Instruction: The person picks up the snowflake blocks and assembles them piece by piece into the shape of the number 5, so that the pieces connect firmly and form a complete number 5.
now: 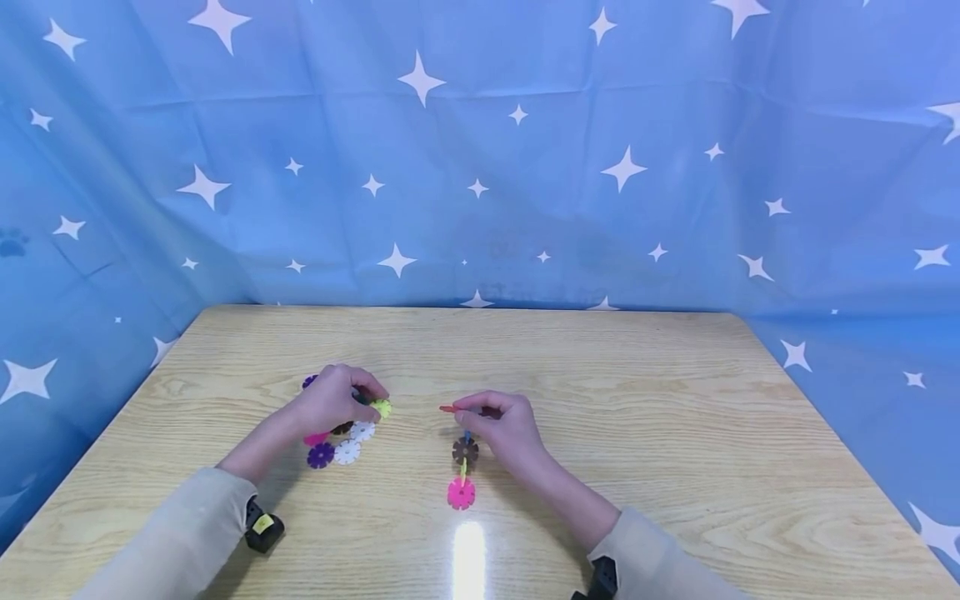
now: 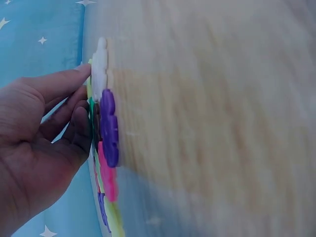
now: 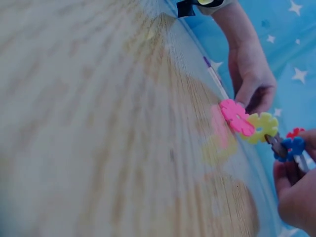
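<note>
Left hand [image 1: 330, 404]: over loose discs [image 1: 347, 452], fingertips at a yellow-green disc [image 1: 382, 408]; whether they pinch it cannot be told. Right hand [image 1: 512, 429]: thumb and fingers pinching the far end of a chain of notched discs [image 1: 465, 452], right of the loose group. Chain, from near end: pink, yellow, brown, blue; a red disc [image 1: 447, 409] at the fingers, its join hidden. Loose discs: white, purple, pink, brown, partly covered by the left hand. Surface [image 1: 675, 433]: wood-grained, near edge cut off. Sleeves [image 1: 176, 521]: pale, cropped. Backdrop [image 1: 525, 200]: blue, white stars.
</note>
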`<state>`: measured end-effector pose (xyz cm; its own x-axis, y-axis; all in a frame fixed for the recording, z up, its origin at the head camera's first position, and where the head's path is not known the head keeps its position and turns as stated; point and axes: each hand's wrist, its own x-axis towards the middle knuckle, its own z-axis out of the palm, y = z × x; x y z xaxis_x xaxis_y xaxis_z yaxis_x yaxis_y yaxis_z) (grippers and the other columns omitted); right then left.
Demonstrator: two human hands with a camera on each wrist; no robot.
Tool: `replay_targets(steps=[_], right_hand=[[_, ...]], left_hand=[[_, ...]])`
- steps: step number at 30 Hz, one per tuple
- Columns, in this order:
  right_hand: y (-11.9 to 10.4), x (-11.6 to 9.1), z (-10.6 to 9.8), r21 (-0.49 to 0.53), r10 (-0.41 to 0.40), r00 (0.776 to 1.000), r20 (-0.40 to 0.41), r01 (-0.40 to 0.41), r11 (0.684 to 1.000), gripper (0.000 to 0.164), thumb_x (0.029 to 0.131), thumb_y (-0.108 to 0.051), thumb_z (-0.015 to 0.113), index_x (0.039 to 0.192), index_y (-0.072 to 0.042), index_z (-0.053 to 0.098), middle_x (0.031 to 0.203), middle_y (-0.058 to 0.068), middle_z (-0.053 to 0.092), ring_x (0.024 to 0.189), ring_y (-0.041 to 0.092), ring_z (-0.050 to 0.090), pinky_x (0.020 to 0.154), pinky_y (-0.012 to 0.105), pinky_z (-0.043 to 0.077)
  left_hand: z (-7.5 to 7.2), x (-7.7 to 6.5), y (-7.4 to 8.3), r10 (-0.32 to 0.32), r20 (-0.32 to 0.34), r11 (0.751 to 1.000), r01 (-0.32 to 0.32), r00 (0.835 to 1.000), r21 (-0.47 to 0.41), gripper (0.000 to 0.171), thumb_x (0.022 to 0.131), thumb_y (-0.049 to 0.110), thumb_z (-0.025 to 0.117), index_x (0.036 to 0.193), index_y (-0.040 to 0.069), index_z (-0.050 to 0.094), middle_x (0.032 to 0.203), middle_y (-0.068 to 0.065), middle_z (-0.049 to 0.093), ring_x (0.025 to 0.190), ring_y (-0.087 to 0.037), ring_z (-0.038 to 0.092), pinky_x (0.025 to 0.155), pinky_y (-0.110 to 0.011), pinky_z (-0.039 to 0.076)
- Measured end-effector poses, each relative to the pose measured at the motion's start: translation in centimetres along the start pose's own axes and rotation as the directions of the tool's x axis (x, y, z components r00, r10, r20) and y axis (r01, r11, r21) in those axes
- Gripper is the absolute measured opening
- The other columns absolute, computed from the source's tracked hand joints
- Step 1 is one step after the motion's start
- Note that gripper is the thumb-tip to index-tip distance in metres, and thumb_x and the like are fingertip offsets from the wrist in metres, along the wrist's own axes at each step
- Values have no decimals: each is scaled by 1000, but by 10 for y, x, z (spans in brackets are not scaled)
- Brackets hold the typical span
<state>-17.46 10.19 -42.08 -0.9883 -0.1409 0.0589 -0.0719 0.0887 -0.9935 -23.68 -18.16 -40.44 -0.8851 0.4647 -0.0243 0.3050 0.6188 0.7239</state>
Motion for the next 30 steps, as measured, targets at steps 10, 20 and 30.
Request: replay_targets(steps=[10,20,30], right_hand=[[1,0,1,-17,11,1000,1,-11,1000,11,90,-3,74,100,-2,79,100,7,74,81,16,61,69,22,51],[1,0,2,-24,19,1000,-2,-20,1000,12,89,-2,74,100,-3,79,98,6,73,81,17,61,69,23,51],[3,3,3,-47,10,1000,-8,-10,999,11,89,-3,74,99,-1,78,96,6,73,80,14,61,70,23,51]], left_hand=[[-1,-1,-9,54,-35,998,-54,998,12,18,84,3,83,101,3,78,88,-3,63,77,-17,55,66,-28,49],[0,-7,-6,84,-59,994,-88,995,-67,12,89,0,77,101,1,79,92,-3,73,74,-15,62,62,-25,52],[13,-7,12,50,-20,976,-53,999,-209,21,93,-1,70,113,-5,74,98,-10,73,75,-24,71,67,-32,60]])
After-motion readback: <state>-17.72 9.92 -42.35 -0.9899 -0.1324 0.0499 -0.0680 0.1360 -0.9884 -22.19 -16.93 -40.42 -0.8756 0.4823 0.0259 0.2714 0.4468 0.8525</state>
